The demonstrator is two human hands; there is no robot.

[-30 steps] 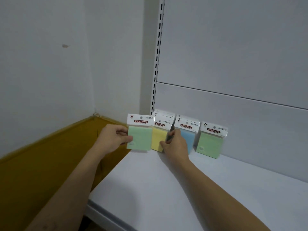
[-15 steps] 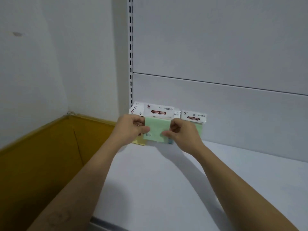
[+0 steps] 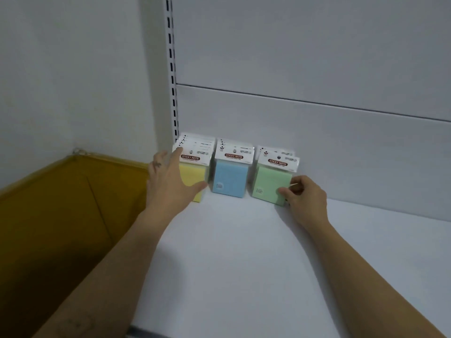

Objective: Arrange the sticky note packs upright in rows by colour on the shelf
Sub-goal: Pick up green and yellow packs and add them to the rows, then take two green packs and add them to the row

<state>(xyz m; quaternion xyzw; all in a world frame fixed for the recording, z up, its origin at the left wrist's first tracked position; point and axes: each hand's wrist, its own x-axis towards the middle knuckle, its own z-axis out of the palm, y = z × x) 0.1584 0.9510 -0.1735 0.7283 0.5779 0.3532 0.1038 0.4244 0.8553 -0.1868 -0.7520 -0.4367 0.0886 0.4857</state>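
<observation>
Three rows of sticky note packs stand upright against the back panel of the white shelf (image 3: 244,252). The yellow row (image 3: 195,175) is at the left, the blue row (image 3: 229,178) in the middle, the green row (image 3: 272,185) at the right. My left hand (image 3: 168,184) lies flat and spread against the front left of the yellow row, holding nothing. My right hand (image 3: 303,198) pinches the lower right corner of the front green pack with thumb and fingers. Each row holds several packs, one behind the other.
A slotted white upright (image 3: 172,69) runs up the back left corner. Left of the shelf are a white wall and a mustard-yellow surface (image 3: 61,215) lower down. The shelf's front edge (image 3: 136,331) is near the bottom of the view.
The green pack held by both hands half a second ago now stands at the front of the green row. My left hand moved to the yellow row. The camera view shifted right.
</observation>
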